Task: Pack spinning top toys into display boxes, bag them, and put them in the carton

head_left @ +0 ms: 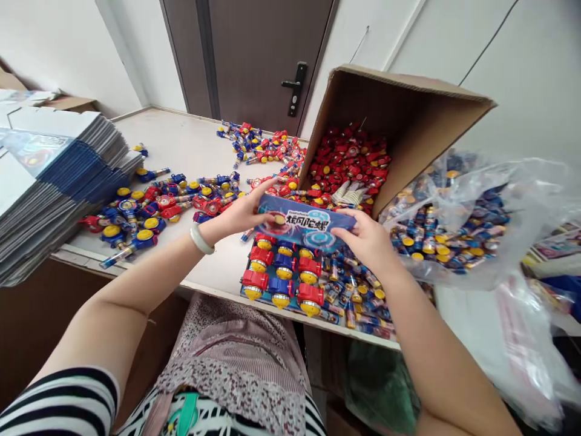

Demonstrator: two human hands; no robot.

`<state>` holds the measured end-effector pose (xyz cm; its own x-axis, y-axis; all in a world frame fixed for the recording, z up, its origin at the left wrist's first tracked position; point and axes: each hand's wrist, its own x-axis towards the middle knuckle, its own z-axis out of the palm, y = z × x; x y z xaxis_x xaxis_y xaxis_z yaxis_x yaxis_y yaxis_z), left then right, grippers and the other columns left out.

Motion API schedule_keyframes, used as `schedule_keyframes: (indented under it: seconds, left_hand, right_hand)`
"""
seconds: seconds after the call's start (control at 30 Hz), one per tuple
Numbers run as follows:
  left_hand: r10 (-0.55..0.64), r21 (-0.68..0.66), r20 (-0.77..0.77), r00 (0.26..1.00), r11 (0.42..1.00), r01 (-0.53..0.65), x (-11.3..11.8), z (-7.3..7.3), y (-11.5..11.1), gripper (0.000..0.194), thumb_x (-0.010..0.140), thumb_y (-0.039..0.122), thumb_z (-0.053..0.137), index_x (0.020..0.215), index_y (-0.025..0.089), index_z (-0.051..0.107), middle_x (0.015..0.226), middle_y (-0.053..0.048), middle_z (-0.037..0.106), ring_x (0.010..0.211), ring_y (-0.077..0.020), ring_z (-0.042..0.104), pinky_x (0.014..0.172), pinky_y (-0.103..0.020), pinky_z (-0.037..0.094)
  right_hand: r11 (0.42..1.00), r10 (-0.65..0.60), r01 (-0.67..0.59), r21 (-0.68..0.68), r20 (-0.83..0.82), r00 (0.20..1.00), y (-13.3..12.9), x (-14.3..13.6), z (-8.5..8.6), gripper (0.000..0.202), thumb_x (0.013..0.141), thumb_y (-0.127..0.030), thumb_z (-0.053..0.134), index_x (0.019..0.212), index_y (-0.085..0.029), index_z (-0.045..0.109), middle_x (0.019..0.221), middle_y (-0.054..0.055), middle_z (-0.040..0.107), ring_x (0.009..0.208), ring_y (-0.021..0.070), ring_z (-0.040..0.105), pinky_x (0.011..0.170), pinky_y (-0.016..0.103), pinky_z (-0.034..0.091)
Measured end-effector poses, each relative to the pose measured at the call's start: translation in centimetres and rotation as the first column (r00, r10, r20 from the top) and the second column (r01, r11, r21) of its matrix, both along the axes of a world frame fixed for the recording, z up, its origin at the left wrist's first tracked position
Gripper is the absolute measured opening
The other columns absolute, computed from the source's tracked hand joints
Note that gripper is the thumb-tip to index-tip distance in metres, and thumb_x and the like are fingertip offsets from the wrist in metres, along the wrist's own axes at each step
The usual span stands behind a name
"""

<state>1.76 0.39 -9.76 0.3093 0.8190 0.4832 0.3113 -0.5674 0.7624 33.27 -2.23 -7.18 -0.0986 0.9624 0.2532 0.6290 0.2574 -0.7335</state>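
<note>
A blue printed cardboard panel [313, 215] with white lettering and swirl pictures stretches between my hands. My left hand [245, 213] grips its left end, with a pale bangle on the wrist. At the right end, the fingers and thumb of my right hand [365, 235] pinch the edge. Just below the panel, red and blue toys with yellow tips [282, 280] stand in tidy rows at the table's front edge. They seem to sit in a shallow box joined to the panel, but its walls are mostly hidden.
Loose toys [149, 209] are heaped left and behind. An open carton [436, 115] of red toys and striped gloves [351, 194] lies tipped at the back. Small tubes [358, 290] lie right, beside a clear plastic bag [447, 230] of more. Flattened boxes [86, 163] are stacked left.
</note>
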Motion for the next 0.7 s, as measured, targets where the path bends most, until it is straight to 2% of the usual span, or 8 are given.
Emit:
schedule_keyframes:
  seconds: [0.1, 0.17, 0.2, 0.27, 0.33, 0.43, 0.57, 0.7]
  left_hand:
    - [0.289, 0.189, -0.160, 0.944, 0.947, -0.258, 0.8, -1.2, 2.5, 0.045, 0.082, 0.030, 0.076, 0.122, 0.019, 0.059, 0.093, -0.005, 0.071, 0.074, -0.0176, 0.068, 0.070, -0.028, 0.054]
    - [0.381, 0.258, -0.166, 0.910, 0.907, -0.332, 1.0, -1.5, 3.1, 0.037, 0.081, 0.030, 0.078, 0.111, 0.017, 0.061, 0.083, -0.002, 0.069, 0.072, -0.0175, 0.067, 0.069, -0.027, 0.052]
    - [0.376, 0.258, -0.150, 0.914, 0.908, -0.331, 0.9, -1.5, 3.0, 0.036, 0.080, 0.029, 0.078, 0.109, 0.017, 0.061, 0.082, -0.002, 0.069, 0.073, -0.0174, 0.068, 0.069, -0.027, 0.052]
    - [0.264, 0.171, -0.120, 0.957, 0.955, -0.242, 0.5, -1.2, 1.9, 0.039, 0.080, 0.030, 0.078, 0.111, 0.017, 0.058, 0.082, -0.001, 0.068, 0.072, -0.0172, 0.067, 0.068, -0.027, 0.053]
    - [0.081, 0.010, -0.090, 0.993, 0.997, -0.080, -0.2, -1.1, 0.0, 0.047, 0.080, 0.032, 0.078, 0.117, 0.018, 0.055, 0.083, -0.001, 0.068, 0.072, -0.0179, 0.068, 0.065, -0.027, 0.055]
    - [-0.070, -0.149, -0.068, 0.995, 0.987, 0.059, -1.1, -1.9, -2.9, 0.054, 0.078, 0.036, 0.080, 0.121, 0.020, 0.052, 0.086, -0.002, 0.066, 0.075, -0.0197, 0.069, 0.064, -0.028, 0.057]
    - [-0.011, -0.121, -0.134, 0.991, 0.993, -0.005, -1.4, -4.4, -5.6, 0.052, 0.081, 0.037, 0.078, 0.122, 0.019, 0.052, 0.101, -0.006, 0.065, 0.075, -0.0161, 0.065, 0.063, -0.026, 0.055]
    - [-0.067, -0.028, -0.277, 0.958, 0.998, 0.062, -1.8, -5.6, -6.5, 0.060, 0.086, 0.030, 0.070, 0.138, 0.019, 0.042, 0.120, -0.012, 0.061, 0.076, -0.0137, 0.063, 0.066, -0.026, 0.055]
  right_hand:
    - [0.925, -0.249, 0.157, 0.346, 0.239, 0.939, 1.8, -1.0, -1.6, 0.038, 0.087, -0.044, 0.067, 0.116, -0.020, 0.070, 0.091, 0.009, 0.077, 0.081, 0.0276, 0.073, 0.077, 0.038, 0.056]
    - [0.875, -0.302, 0.159, 0.457, 0.258, 0.918, 2.5, -1.1, -2.3, 0.036, 0.090, -0.045, 0.063, 0.115, -0.020, 0.070, 0.096, 0.010, 0.078, 0.082, 0.0269, 0.073, 0.077, 0.036, 0.055]
    - [0.870, -0.286, 0.144, 0.472, 0.243, 0.927, 2.4, -1.0, -2.4, 0.035, 0.090, -0.045, 0.063, 0.115, -0.020, 0.069, 0.099, 0.010, 0.078, 0.082, 0.0257, 0.073, 0.076, 0.034, 0.055]
    - [0.912, -0.171, 0.082, 0.402, 0.189, 0.967, 1.6, -0.4, -2.4, 0.038, 0.088, -0.045, 0.065, 0.118, -0.021, 0.067, 0.097, 0.007, 0.077, 0.076, 0.0225, 0.072, 0.072, 0.033, 0.056]
    - [0.981, 0.019, -0.041, 0.191, 0.115, 0.993, 0.0, 0.5, -2.2, 0.048, 0.086, -0.043, 0.068, 0.128, -0.023, 0.061, 0.093, 0.003, 0.076, 0.068, 0.0201, 0.070, 0.064, 0.031, 0.056]
    - [0.967, 0.230, -0.226, -0.114, 0.019, 0.973, -2.9, 1.4, -2.5, 0.059, 0.085, -0.036, 0.067, 0.141, -0.026, 0.051, 0.088, 0.001, 0.075, 0.064, 0.0190, 0.070, 0.057, 0.030, 0.057]
    - [0.976, 0.203, -0.184, -0.119, 0.171, 0.964, -5.6, 1.6, -4.1, 0.055, 0.089, -0.031, 0.062, 0.142, -0.027, 0.050, 0.087, 0.003, 0.074, 0.074, 0.0226, 0.073, 0.067, 0.033, 0.058]
    - [0.976, 0.209, -0.175, -0.133, 0.323, 0.923, -6.6, 1.2, -5.6, 0.065, 0.088, -0.031, 0.063, 0.149, -0.026, 0.042, 0.091, 0.005, 0.074, 0.071, 0.0233, 0.072, 0.062, 0.031, 0.055]
